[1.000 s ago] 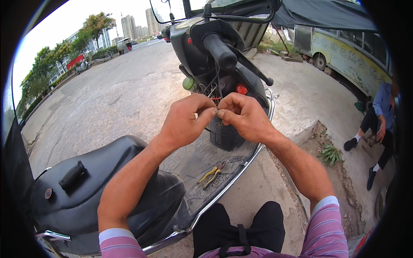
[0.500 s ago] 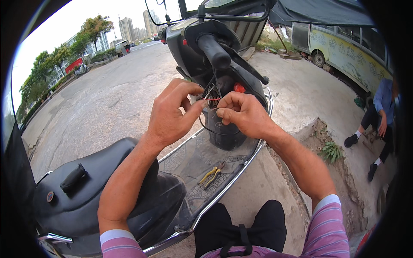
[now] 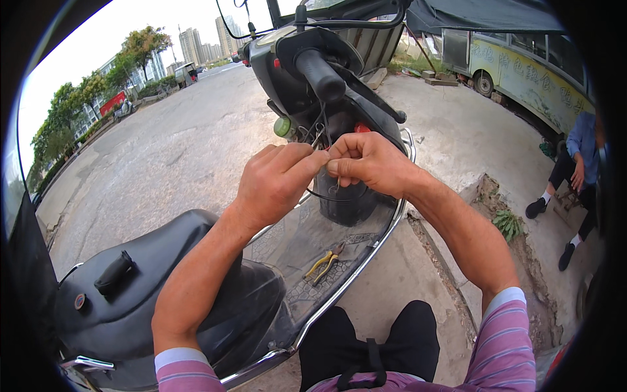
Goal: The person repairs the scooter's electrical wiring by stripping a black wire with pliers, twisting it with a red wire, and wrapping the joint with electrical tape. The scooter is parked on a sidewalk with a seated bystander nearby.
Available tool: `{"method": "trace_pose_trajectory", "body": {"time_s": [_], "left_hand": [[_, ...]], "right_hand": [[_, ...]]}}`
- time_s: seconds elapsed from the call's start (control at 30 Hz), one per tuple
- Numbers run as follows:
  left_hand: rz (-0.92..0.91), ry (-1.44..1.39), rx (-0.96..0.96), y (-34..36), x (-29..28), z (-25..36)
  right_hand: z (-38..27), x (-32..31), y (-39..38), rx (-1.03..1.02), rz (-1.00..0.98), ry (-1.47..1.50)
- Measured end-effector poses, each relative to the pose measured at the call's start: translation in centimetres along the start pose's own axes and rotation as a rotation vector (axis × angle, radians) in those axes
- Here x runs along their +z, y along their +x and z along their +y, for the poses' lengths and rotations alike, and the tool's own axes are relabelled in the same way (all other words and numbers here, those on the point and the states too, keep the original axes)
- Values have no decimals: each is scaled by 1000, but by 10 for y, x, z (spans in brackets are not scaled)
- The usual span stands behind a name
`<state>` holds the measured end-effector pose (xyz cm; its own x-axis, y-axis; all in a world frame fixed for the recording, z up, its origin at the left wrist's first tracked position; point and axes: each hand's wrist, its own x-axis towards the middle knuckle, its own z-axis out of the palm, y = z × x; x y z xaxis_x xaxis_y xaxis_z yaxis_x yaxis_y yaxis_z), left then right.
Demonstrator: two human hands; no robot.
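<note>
Though apart earlier, hands [image 3: 271, 183] together

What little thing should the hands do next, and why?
Perhaps gently twist the thin wire, because the left hand and right hand meet fingertip to fingertip where it hangs, while the pliers lie apart on the footboard. Part of it is hidden, so that's a guess.

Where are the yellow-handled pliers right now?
In the head view, the pliers lie on the scooter footboard, between the black seat on their left and the chrome rail on their right.
</note>
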<state>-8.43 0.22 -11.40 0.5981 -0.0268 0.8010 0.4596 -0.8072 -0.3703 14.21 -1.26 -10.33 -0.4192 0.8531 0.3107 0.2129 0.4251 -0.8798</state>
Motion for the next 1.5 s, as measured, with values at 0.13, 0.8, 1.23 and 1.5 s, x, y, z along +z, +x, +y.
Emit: {"method": "trace_pose_trajectory", "body": {"time_s": [0.13,0.8,1.23,1.5], "left_hand": [[3,-26,-9,-2,1,-4],[-349,-1403,-1297,-1,-4,2],[-73,-259,-283,8,-7,13],[-2,-196,-133,-3,7,1]], "right_hand": [[-5,3,1,17,-17,9],[7,9,-8,-521,152,-495],[4,-10,-7,-139,-2,-82],[4,-3,-1,-101,-47,-52]]}}
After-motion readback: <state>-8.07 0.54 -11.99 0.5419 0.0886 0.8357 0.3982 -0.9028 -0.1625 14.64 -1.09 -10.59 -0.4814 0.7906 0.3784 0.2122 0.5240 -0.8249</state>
